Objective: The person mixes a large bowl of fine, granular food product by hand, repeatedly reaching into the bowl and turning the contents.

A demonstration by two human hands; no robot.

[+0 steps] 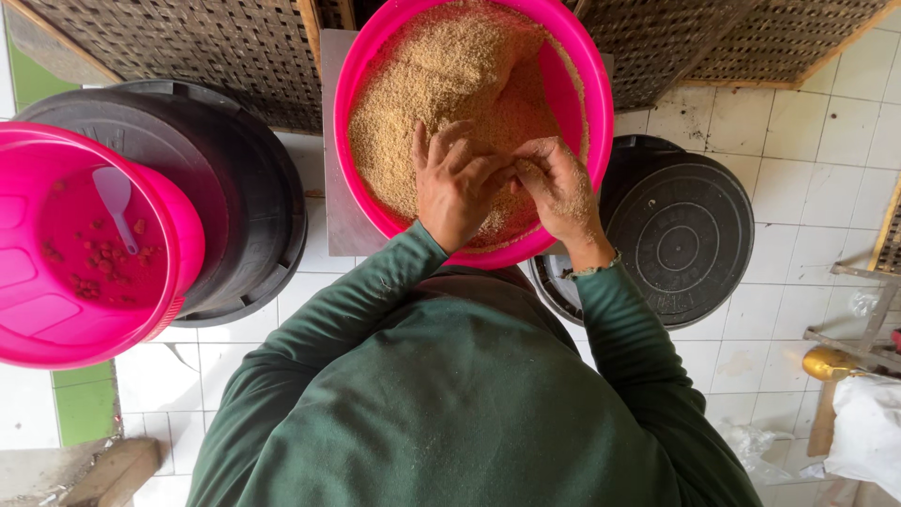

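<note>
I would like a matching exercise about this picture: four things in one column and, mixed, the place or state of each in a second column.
Things:
1. pink basin
2. pink tub
3. white scoop
4. black lid

Places or states:
A. lies on the tiled floor at the right
B. holds tan grain, both hands in it
C. lies inside the tub
D. sits on a black bin at the left

Pairs: 1-B, 2-D, 3-C, 4-A

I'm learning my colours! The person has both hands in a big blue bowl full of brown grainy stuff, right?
Not quite: the bowl is bright pink, not blue, as the head view shows. The left hand and right hand are indeed both in the brown grainy stuff filling it.
</note>
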